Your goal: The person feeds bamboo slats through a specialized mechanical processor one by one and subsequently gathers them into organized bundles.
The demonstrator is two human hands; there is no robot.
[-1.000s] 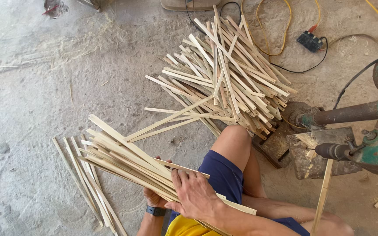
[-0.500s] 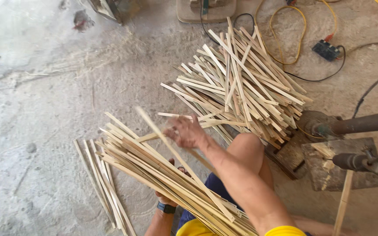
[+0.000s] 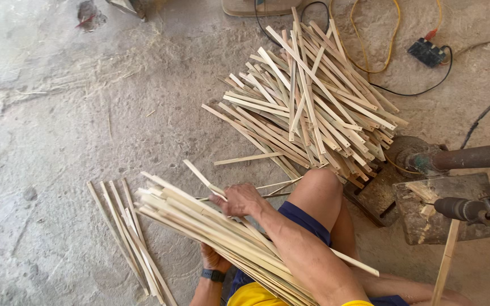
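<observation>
A thick bundle of pale bamboo strips [image 3: 199, 224] lies slanted across my lap, its ends fanning out to the upper left. My left hand [image 3: 215, 262], with a dark wristband, cups the bundle from underneath. My right hand [image 3: 242, 199] rests on top of the bundle, fingers closed on a single strip [image 3: 199, 174] that sticks up and to the left. My bent knee [image 3: 319, 190] shows just right of that hand.
A big loose pile of strips [image 3: 307, 107] covers the concrete floor ahead. A few strips [image 3: 123, 229] lie flat at the lower left. A rusty machine with a spindle [image 3: 460, 198] stands right. Yellow and black cables [image 3: 392, 51] run at top right.
My right hand went from the near end of the bundle up toward the pile, then came back down onto the bundle top holding one strip. The view shifted slightly.
</observation>
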